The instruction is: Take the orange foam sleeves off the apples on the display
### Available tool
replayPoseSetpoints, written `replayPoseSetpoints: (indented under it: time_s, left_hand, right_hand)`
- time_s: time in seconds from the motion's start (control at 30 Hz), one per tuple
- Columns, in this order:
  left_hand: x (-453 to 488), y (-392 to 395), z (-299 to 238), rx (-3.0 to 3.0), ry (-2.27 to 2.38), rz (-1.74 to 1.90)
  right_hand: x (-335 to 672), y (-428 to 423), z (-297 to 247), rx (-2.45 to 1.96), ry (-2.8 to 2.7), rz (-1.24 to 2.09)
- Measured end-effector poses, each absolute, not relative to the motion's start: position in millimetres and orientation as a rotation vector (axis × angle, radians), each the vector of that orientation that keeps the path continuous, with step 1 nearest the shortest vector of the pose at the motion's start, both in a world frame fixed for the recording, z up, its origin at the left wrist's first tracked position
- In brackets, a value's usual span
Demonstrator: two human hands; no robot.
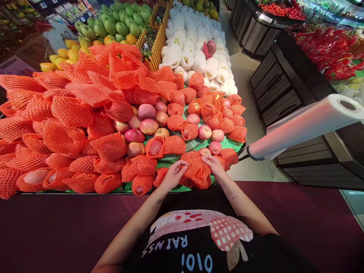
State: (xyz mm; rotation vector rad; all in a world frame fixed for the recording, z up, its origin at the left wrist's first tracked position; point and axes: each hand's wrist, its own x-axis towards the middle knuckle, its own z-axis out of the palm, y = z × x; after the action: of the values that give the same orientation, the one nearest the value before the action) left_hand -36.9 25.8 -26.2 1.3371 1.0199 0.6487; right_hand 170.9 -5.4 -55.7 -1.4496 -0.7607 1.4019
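At the front edge of the fruit display, my left hand (176, 175) and my right hand (215, 167) face each other. Between them lies an orange foam net sleeve (195, 163), its mesh loosely bunched. The fingertips of each hand are pinched together on its edges. Whether fruit sits inside this sleeve I cannot tell. Just behind it rests a bare apple (204, 151), with another pink apple (215, 147) to its right. A sleeved apple (155, 147) lies to the left of my hands on the green mat (165, 161).
Orange foam sleeves (68, 110) pile high on the left. White-sleeved fruit (187, 49) fills the back, with one apple (211, 47) on top. A plastic bag roll (307, 127) juts out at the right. Green mangoes (113, 22) sit behind a yellow slatted divider (156, 45).
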Motion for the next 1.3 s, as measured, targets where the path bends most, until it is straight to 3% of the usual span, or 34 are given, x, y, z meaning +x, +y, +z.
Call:
replayPoseSetpoints:
  time_s: [0.33,0.67,0.93,1.1,1.3]
  left_hand:
    - [-34.2,20.1,-49.7,1.581,1.273,0.591]
    - [-30.7,6.8,-49.4,1.672,1.431,0.512]
    - [-31.3,-4.5,-39.4,1.076,1.133,0.803]
    - [-29.2,-10.8,-19.8,0.664,0.976,0.776]
    - [-29.4,-7.3,-7.4,0.636,1.004,0.959]
  right_hand:
    - [166.9,-2.1,-84.0,-1.657,-1.079,1.213]
    - [162.9,-4.1,-84.3,-1.591,-1.072,1.268]
    - [148.3,-11.0,-34.0,-1.488,-0.861,1.249]
    - [143.9,-14.7,0.4,-1.299,-0.472,1.532]
    - [153.9,-31.8,9.0,-1.123,-0.550,1.659]
